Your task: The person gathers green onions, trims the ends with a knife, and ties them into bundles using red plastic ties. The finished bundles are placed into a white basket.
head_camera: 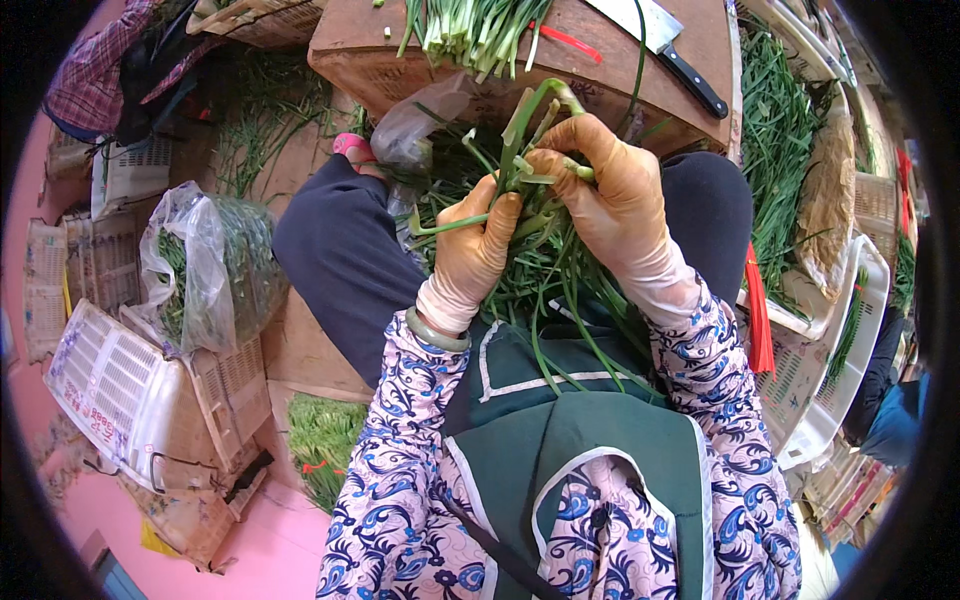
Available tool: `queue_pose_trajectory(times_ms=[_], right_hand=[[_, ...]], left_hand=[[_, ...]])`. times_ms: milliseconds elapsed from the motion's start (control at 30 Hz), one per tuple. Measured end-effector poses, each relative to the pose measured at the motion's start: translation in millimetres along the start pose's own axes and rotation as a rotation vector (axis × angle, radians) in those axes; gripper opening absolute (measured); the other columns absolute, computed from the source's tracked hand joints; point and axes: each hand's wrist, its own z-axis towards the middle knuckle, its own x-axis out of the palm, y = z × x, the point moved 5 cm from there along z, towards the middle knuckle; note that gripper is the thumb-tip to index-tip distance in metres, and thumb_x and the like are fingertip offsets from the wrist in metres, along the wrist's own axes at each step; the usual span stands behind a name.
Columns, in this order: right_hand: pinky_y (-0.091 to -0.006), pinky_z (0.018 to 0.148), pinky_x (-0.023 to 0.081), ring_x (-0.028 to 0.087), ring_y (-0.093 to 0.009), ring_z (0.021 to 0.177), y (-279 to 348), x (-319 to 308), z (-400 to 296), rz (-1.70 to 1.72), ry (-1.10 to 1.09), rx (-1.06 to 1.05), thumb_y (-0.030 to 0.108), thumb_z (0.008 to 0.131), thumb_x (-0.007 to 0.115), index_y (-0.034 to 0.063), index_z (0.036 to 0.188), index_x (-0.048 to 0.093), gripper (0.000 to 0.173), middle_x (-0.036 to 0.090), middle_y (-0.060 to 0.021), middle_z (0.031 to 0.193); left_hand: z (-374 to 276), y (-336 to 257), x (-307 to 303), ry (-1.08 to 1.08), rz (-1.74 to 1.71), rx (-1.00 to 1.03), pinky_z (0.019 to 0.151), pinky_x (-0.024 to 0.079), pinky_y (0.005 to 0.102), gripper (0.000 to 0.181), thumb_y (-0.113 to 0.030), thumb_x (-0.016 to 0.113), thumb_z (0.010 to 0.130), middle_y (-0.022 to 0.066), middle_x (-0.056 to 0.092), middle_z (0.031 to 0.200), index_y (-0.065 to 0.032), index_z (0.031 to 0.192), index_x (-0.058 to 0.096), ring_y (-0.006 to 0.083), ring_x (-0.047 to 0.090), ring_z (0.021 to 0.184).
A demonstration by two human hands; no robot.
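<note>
Both of my hands wear thin, stained gloves. My left hand (476, 244) pinches a few green stems (514, 142) between thumb and fingers above my lap. Just right of it, my right hand (607, 187) has its fingers closed on stalks of the same greens, one of them bent over at the top. Long thin leaves (577, 322) hang below onto my dark green apron (525, 375). Beyond my hands, a bundle of cut green stalks (480, 34) and a red strip (568, 41) lie on a brown box, with a black-handled cleaver (690, 79) at its right.
A clear plastic bag of greens (217, 262) stands on crates (112, 382) at left. Another bundle (322, 442) lies on the floor. At right are heaped greens (776, 150), red ties (759, 322) and a white basket (855, 360). A person in a plaid sleeve (90, 82) is at upper left.
</note>
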Motion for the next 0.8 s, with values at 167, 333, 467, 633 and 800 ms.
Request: queue_pose_trajectory(times_ms=[167, 333, 467, 633, 800], right_hand=[[-0.0279, 0.066, 0.056, 0.073, -0.021, 0.080, 15, -18, 11, -0.064, -0.036, -0.081, 0.001, 0.082, 0.070, 0.0030, 0.096, 0.061, 0.017, 0.071, -0.0112, 0.082], [-0.0245, 0.058, 0.049, 0.063, -0.010, 0.066, 15, -45, 26, 0.087, -0.058, 0.066, 0.017, 0.088, 0.072, 0.0023, 0.098, 0.064, 0.019, 0.068, -0.0041, 0.076], [-0.0207, 0.058, 0.045, 0.057, -0.006, 0.066, 20, -61, 22, 0.346, -0.063, 0.157, 0.014, 0.092, 0.067, 0.0008, 0.101, 0.066, 0.016, 0.065, 0.0006, 0.077], [-0.0233, 0.061, 0.047, 0.059, -0.010, 0.068, 22, -145, 14, 0.267, -0.754, 0.132, 0.034, 0.090, 0.069, 0.0080, 0.097, 0.070, 0.027, 0.068, -0.0033, 0.082], [-0.0239, 0.064, 0.045, 0.056, -0.010, 0.070, -4, -197, 4, 0.504, -0.586, 0.085, 0.035, 0.087, 0.070, 0.0074, 0.098, 0.069, 0.030, 0.064, -0.0022, 0.082]], left_hand=[[-1, 3, -4, 0.057, 0.001, -0.012, 0.068, 0.050, 0.0268, 0.036, -0.032, 0.060, 0.097, 0.0100, 0.068, 0.085, 0.0001, 0.114, 0.063, 0.0127, 0.063, 0.075], [-8, 9, 4, 0.084, -0.241, -0.152, 0.073, 0.049, 0.0242, 0.031, -0.024, 0.062, 0.096, 0.0043, 0.068, 0.091, 0.0007, 0.114, 0.064, 0.0091, 0.059, 0.081], [-9, 11, 8, 0.129, -0.357, -0.163, 0.072, 0.047, 0.0246, 0.033, -0.028, 0.063, 0.096, 0.0031, 0.066, 0.089, 0.0004, 0.113, 0.065, 0.0086, 0.056, 0.080], [-11, 26, 0, 0.091, -0.139, -0.182, 0.073, 0.048, 0.0249, 0.031, -0.026, 0.064, 0.095, 0.0038, 0.067, 0.091, 0.0018, 0.108, 0.066, 0.0092, 0.057, 0.079], [-5, 28, -13, -0.060, -0.331, -0.205, 0.069, 0.044, 0.0231, 0.039, -0.038, 0.056, 0.099, -0.0022, 0.062, 0.084, 0.0004, 0.100, 0.065, 0.0061, 0.051, 0.078]])
